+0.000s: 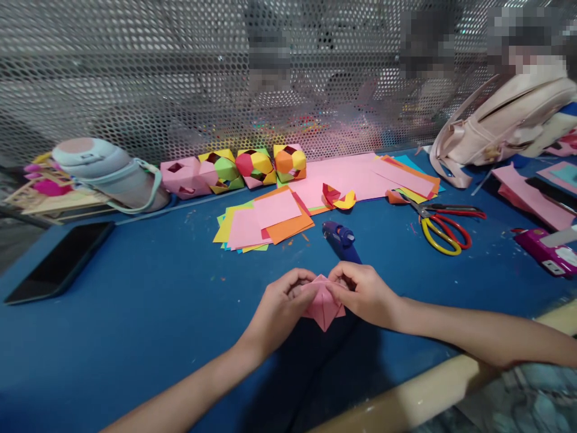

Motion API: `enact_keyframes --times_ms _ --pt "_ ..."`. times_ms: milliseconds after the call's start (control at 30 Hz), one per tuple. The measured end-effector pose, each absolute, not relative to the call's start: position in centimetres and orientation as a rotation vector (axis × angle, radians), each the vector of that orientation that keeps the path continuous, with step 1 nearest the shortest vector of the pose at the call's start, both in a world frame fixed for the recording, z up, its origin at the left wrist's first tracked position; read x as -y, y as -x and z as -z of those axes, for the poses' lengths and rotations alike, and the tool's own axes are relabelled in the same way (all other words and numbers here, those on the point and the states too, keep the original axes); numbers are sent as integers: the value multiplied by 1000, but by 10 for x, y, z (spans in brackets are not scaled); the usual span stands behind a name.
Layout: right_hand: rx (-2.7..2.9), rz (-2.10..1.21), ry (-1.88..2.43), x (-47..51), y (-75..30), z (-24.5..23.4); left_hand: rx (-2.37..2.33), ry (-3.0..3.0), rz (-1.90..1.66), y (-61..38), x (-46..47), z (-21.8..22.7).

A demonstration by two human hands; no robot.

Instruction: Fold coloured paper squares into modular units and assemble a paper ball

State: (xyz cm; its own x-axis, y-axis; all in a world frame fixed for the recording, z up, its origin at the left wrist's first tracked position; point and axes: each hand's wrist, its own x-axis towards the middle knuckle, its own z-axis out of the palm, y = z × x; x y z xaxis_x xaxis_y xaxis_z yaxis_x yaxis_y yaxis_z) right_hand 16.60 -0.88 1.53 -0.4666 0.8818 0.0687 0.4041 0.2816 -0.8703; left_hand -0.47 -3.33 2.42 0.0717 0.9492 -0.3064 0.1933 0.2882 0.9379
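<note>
Forearm [464,332] over table edge [435,382], hands' [279,310] [374,294] fingers [308,296] tight on pink paper [323,308], glue gun [339,239] near

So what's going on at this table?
A person is holding a small piece of folded pink paper between the fingers of the left hand and right hand. Just beyond lies what looks like a blue glue gun. Farther back on the blue table are loose coloured sheets, scissors and a row of paper cubes.
</note>
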Motion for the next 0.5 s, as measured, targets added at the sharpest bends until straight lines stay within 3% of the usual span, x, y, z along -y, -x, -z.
enact_keyframes --times_ms 300,500 --pt "1815 -1397 1118 10 -164 -19 -1392 -1126 -838 7 33 -19" --pt "1814 -1399 1062 10 -164 -20 -1341 -1068 -847 8 33 -20"
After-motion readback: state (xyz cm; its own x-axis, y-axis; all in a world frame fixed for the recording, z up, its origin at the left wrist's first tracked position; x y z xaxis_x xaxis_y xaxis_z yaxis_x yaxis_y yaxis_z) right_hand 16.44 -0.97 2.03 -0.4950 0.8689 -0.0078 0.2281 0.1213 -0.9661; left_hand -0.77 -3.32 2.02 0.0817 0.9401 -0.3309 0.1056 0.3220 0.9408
